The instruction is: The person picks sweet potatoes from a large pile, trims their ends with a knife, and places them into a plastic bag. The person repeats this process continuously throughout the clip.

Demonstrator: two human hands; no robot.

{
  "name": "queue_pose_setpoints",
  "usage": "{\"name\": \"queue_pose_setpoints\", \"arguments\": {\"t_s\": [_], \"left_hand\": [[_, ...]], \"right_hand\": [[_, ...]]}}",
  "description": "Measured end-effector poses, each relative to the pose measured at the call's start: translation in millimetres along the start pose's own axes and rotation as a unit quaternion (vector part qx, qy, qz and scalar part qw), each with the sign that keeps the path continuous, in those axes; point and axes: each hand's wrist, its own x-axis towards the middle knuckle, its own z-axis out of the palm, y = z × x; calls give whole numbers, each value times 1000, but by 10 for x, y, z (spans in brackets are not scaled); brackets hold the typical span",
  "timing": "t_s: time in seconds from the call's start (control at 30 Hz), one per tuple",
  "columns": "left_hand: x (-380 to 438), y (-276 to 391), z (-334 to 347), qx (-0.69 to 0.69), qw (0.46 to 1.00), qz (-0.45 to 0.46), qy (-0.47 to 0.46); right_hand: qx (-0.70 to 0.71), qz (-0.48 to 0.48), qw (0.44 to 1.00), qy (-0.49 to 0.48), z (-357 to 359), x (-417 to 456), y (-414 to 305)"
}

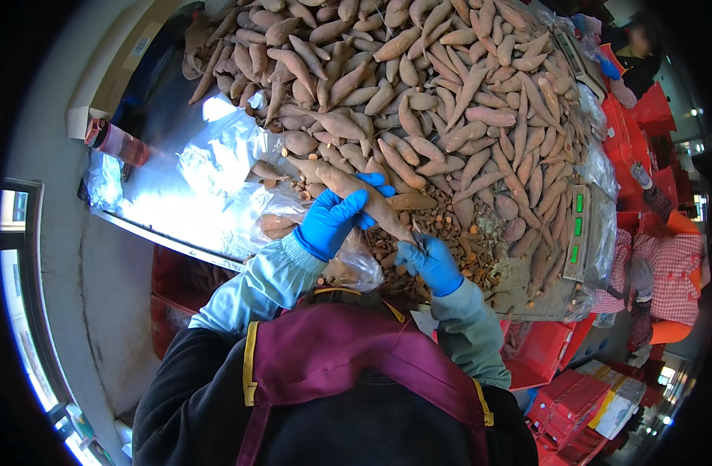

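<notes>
My left hand [338, 215], in a blue glove, grips a long, tapered sweet potato [356, 189] around its middle. The sweet potato slants down to the right, and its narrow end meets my right hand [430, 262], gloved in blue too. The right fingers are curled at that end, around what looks like a small blade [417, 237], mostly hidden by the glove. Below and between my hands lie many cut sweet potato ends [449, 244], some with orange cut faces. A large heap of whole sweet potatoes [414, 105] covers the table beyond.
Clear plastic bags [228, 157] and a reddish bottle [117, 143] are on the metal table's left. A scale with green displays [576, 233] stands at the right. Red crates [536, 349] stand below right. Other people, one in a checked garment [664, 274], are at the right.
</notes>
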Motion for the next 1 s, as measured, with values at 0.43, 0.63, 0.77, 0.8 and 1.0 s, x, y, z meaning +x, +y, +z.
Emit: {"name": "queue_pose_setpoints", "arguments": {"t_s": [0.43, 0.63, 0.77, 0.8, 1.0], "left_hand": [[145, -372, -197, -228, 942, -218, 114], [62, -166, -92, -146, 968, -148, 143], [-79, 100, -55, 106, 991, -33, 72], [-137, 109, -34, 137, 988, -14, 70], [-247, 89, -54, 272, 960, -13, 67]], "right_hand": [[-235, -216, 947, 43, 459, -142, -13], [142, 1, 975, 173, 150, -115, -35], [-503, -86, 826, 240, -404, 105, -185], [-486, -118, 832, 241, -403, 144, -219], [-504, -268, 810, 136, 215, 232, -549]]}}
